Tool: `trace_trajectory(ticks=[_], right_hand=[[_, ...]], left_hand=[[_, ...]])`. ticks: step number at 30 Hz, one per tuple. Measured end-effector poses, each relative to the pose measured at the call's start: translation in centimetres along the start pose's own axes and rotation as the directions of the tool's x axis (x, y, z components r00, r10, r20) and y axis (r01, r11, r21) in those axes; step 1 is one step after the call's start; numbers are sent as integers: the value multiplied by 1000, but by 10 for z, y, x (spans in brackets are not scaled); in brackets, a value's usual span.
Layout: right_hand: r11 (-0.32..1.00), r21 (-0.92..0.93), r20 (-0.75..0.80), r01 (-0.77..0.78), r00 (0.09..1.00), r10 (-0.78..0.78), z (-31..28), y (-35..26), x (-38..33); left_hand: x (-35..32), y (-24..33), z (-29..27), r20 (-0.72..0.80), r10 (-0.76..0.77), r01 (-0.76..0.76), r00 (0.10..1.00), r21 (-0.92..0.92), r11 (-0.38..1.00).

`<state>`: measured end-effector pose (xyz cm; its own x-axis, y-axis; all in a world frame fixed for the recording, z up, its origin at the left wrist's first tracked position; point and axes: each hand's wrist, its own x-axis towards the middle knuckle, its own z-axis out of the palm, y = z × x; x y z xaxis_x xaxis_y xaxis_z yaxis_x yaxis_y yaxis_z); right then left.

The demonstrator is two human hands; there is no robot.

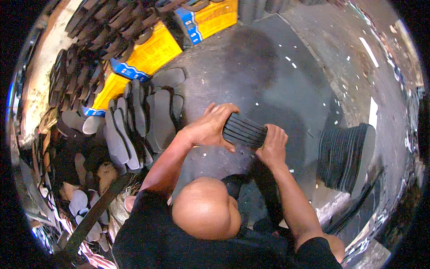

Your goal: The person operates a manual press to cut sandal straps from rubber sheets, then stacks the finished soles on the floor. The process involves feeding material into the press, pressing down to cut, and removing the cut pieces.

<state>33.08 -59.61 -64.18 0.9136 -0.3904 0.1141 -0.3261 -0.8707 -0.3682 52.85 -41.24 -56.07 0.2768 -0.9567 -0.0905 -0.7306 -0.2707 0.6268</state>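
A short stack of dark shoe soles (245,131), seen edge-on with several layers, is held level between my two hands above the dark floor. My left hand (210,125) curves round its left end, fingers at the far side and thumb at the near side. At the opposite end, my right hand (273,144) grips with the fingers bent over the edge. Both forearms reach forward from black short sleeves. How far the soles run beneath is hidden from above.
A taller row of dark soles (342,157) stands at the right. To the left lean several grey soles (161,119), beside yellow-and-blue boxes (154,49). Brown-black footwear pieces (107,27) are heaped behind them. A dark bar (96,210) slants across the lower left. White scraps (288,58) dot the floor.
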Motion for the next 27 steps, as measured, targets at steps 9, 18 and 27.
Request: trace_trajectory(ticks=[9, 18, 27], right_hand=[[972, 75, 228, 225, 945, -236, -42, 18, 20], [815, 252, 167, -522, 853, 495, -387, 123, -18], [438, 394, 373, -808, 576, 727, -351, 216, -80]], left_hand=[[9, -31, 53, 165, -293, 333, 942, -576, 747], [168, 129, -66, -59, 8, -40, 998, -552, 833], [281, 159, 195, 316, -177, 294, 932, -374, 880]])
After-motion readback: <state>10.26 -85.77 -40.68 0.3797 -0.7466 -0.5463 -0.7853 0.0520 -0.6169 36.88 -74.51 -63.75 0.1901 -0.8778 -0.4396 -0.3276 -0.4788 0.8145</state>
